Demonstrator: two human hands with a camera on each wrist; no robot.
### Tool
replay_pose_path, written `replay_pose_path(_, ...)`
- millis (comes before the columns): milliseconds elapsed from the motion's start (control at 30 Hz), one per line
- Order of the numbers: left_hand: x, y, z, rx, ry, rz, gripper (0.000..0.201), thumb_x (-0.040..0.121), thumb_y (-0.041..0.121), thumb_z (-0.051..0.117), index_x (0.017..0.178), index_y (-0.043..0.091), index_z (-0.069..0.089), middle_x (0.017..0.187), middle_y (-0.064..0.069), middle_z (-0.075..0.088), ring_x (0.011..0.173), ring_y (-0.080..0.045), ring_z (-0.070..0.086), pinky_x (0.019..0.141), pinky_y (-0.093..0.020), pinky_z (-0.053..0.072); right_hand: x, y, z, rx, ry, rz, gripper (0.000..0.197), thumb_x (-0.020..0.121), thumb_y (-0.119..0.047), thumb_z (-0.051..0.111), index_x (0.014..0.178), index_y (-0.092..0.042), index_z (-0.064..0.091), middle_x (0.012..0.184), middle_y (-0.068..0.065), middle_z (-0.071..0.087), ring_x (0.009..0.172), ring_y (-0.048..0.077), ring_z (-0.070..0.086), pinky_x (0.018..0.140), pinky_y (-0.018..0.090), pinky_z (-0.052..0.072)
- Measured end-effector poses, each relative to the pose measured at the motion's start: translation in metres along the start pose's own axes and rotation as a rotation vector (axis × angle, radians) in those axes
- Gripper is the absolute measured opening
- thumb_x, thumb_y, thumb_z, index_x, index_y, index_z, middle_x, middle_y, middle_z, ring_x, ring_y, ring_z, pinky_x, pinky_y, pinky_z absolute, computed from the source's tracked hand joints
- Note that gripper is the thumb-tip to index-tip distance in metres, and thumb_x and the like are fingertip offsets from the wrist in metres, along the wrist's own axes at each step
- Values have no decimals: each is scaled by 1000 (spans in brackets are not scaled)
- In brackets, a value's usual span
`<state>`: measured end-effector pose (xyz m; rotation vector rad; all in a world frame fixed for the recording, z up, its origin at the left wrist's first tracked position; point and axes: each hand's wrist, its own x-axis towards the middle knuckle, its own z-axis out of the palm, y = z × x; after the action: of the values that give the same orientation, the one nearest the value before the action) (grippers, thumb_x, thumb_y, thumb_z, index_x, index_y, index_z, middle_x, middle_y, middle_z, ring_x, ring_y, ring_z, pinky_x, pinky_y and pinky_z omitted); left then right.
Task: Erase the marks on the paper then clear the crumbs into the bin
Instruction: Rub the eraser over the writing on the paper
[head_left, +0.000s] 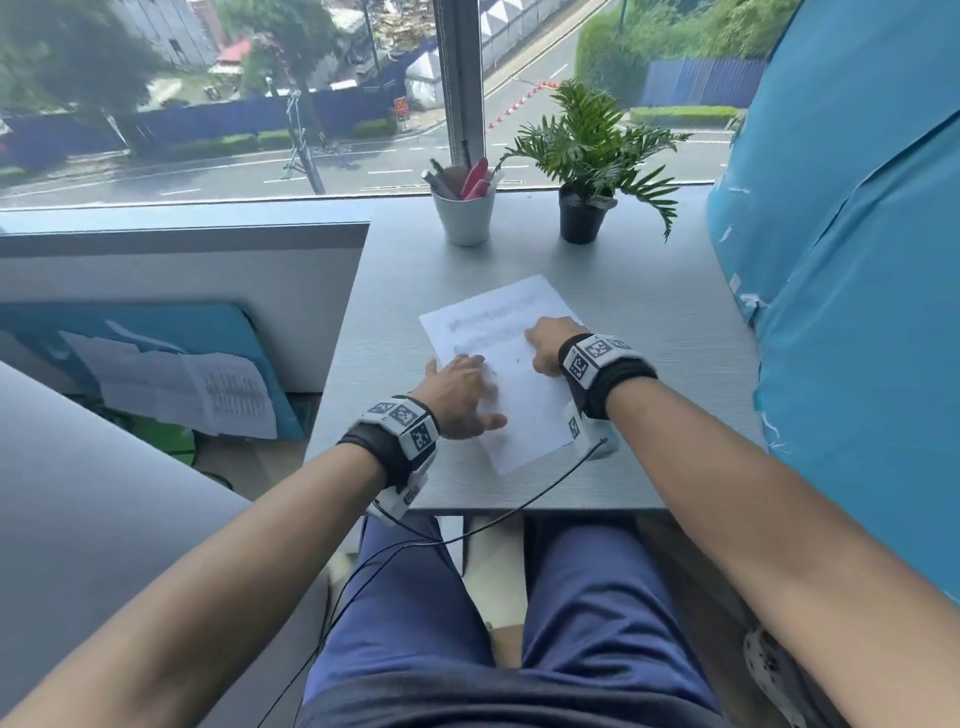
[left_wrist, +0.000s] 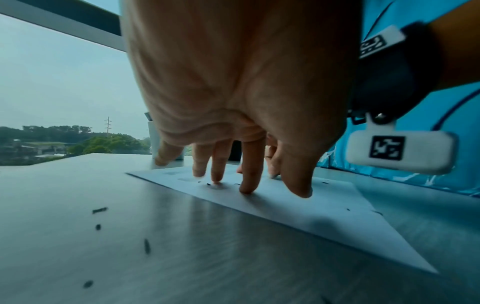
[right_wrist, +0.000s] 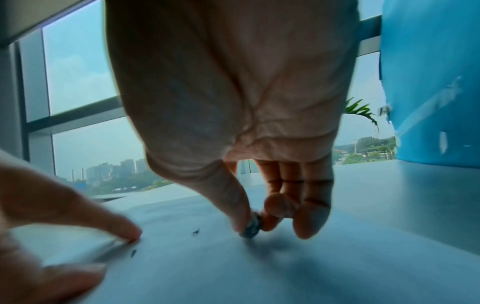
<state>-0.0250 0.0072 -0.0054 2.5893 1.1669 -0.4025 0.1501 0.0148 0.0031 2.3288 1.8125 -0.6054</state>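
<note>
A white sheet of paper (head_left: 519, 384) lies tilted on the grey desk (head_left: 649, 364), with faint grey marks (head_left: 493, 322) across its upper part. My left hand (head_left: 462, 389) lies spread on the sheet's left edge, its straight fingertips (left_wrist: 246, 188) pressing the paper (left_wrist: 324, 209) down. My right hand (head_left: 550, 345) is over the middle of the sheet, thumb and fingers pinching a small smudged eraser (right_wrist: 250, 227) whose tip touches the paper (right_wrist: 285, 267). Dark crumbs (right_wrist: 195, 232) lie on the sheet, and more crumbs (left_wrist: 147, 245) on the desk left of it.
A white cup of pens (head_left: 464, 208) and a potted plant (head_left: 587, 171) stand at the desk's far edge by the window. A blue covered bulk (head_left: 857, 260) bounds the right side. A partition (head_left: 182, 270) bounds the left. No bin shows.
</note>
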Motion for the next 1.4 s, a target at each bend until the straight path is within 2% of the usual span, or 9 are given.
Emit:
replay_pose_path(233, -3, 13, 1, -171, 70, 191, 41, 94, 22, 60, 135, 19, 58, 136, -3, 59, 124, -19, 54, 110, -39, 39, 3, -4, 3, -90, 45, -116, 49, 86, -11, 57, 134, -22, 53, 136, 6, 54, 123, 31, 53, 99, 42, 48)
replay_pose_path(300, 6, 5, -4, -301, 124, 169, 44, 89, 0, 59, 130, 16, 63, 119, -2, 70, 105, -11, 66, 102, -30, 48, 5, -3, 8, -107, 54, -158, 52, 87, -10, 59, 137, -24, 51, 138, 5, 51, 127, 29, 49, 102, 42, 46)
replay_pose_path(400, 19, -13, -13, -306, 248, 88, 45, 83, 0, 68, 125, 17, 66, 117, -2, 70, 104, -13, 64, 92, -15, 42, 7, 1, 11, -73, 92, -208, 60, 82, -8, 65, 136, -32, 53, 137, 1, 54, 127, 24, 49, 102, 37, 45)
replay_pose_path(500, 31, -26, -14, -260, 209, 63, 64, 75, 24, 83, 134, 18, 58, 130, -4, 60, 118, -20, 54, 99, -25, 38, 5, 3, 13, 24, 170, -187, 52, 79, -8, 67, 125, -31, 61, 125, 1, 60, 116, 23, 57, 95, 35, 50)
replay_pose_path(700, 42, -26, -1, -103, 56, 28, 93, 66, 61, 79, 146, 42, 36, 152, -3, 25, 137, -28, 28, 108, -51, 36, 1, 6, 8, 205, 265, -252, 4, 73, -14, 74, 75, -18, 73, 83, 1, 70, 84, 21, 65, 77, 32, 56)
replay_pose_path(867, 47, -26, -3, -73, -119, -8, 112, 63, 67, 78, 151, 50, 11, 163, 0, -12, 150, -26, -11, 114, -67, 7, -5, 6, 14, 292, 260, -300, 4, 73, -8, 71, 72, -10, 74, 77, 4, 70, 76, 20, 65, 71, 30, 55)
replay_pose_path(1033, 49, -32, -1, -90, -130, 12, 116, 59, 72, 77, 149, 55, 6, 162, 4, -18, 149, -25, -17, 107, -75, 2, -30, -2, 30, 326, 83, -436, 3, 73, -5, 77, 73, -8, 75, 65, -8, 62, 59, 6, 58, 56, 12, 47)
replay_pose_path(1267, 50, -34, 1, -119, -129, 19, 113, 63, 73, 74, 150, 53, 5, 161, 3, -22, 148, -26, -20, 108, -74, -4, 2, 3, 7, 337, 201, -323, 5, 69, -8, 77, 72, -12, 76, 70, -1, 66, 67, 13, 61, 65, 23, 53)
replay_pose_path(1400, 50, -35, 1, -129, -129, 22, 115, 63, 72, 75, 150, 53, 2, 161, 2, -23, 147, -27, -21, 108, -73, -4, -24, -6, 24, 326, 60, -407, 3, 71, -8, 77, 72, -11, 76, 71, -1, 69, 65, 12, 64, 60, 23, 54)
